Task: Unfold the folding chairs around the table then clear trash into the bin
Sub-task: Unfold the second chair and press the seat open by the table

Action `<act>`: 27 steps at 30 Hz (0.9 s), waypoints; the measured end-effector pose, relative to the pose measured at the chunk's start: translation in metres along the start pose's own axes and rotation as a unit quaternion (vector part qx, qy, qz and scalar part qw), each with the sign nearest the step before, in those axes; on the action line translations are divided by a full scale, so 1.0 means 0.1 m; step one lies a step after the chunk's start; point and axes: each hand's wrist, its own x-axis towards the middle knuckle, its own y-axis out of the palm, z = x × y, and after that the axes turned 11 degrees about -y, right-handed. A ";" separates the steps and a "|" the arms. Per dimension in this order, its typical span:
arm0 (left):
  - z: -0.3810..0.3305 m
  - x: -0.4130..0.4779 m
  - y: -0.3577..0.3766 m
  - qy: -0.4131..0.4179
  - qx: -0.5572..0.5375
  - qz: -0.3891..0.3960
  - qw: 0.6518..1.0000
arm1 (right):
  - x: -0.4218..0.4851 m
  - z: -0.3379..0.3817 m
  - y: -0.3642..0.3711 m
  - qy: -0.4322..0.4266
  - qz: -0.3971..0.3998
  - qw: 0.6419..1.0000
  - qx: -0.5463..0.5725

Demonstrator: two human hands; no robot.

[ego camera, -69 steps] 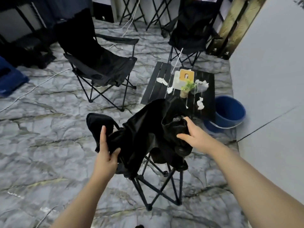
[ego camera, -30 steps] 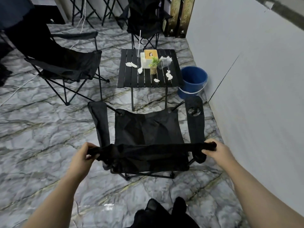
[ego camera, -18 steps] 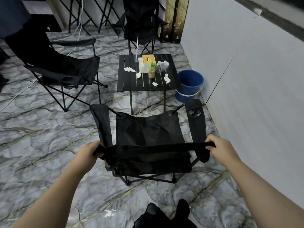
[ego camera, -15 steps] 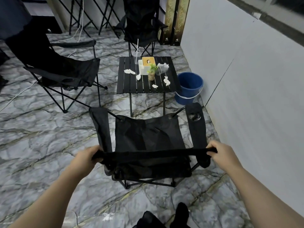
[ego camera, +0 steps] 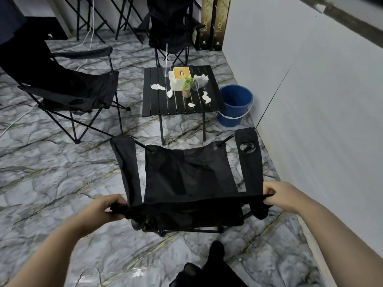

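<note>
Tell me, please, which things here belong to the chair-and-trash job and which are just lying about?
Job: near chair, gripped by left hand and right hand; left chair; far chair; table; crumpled tissues; tipped cup; blue bin.
Lying about: tissue box; potted plant; tall boxes by the wall.

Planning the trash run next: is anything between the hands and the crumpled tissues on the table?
Yes. The unfolded chair, whose backrest top both the left hand and right hand grip, stands directly between them and the table. The tissues lie beyond it; floor shows along the chair's left side.
</note>
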 end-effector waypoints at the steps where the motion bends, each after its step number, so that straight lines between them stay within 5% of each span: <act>1: 0.02 -0.02 -0.09 -0.005 -0.053 0.042 0.998 | 0.03 0.01 -0.07 0.005 0.058 0.998 0.029; 4: 0.00 0.06 -0.34 -0.048 -0.139 0.063 0.987 | 0.23 0.08 -0.28 0.000 0.169 0.979 0.118; 8: -0.48 0.59 -0.30 -0.038 -0.105 -0.043 0.993 | 0.80 0.15 -0.31 -0.038 0.123 0.970 0.206; 17: -1.11 2.17 0.23 -0.025 0.037 -0.165 0.985 | 2.34 0.18 0.03 -0.066 0.038 0.994 0.081; 27: -0.06 3.78 0.80 -0.012 0.111 -0.206 0.972 | 4.02 -0.63 1.14 -0.068 -0.030 0.990 -0.122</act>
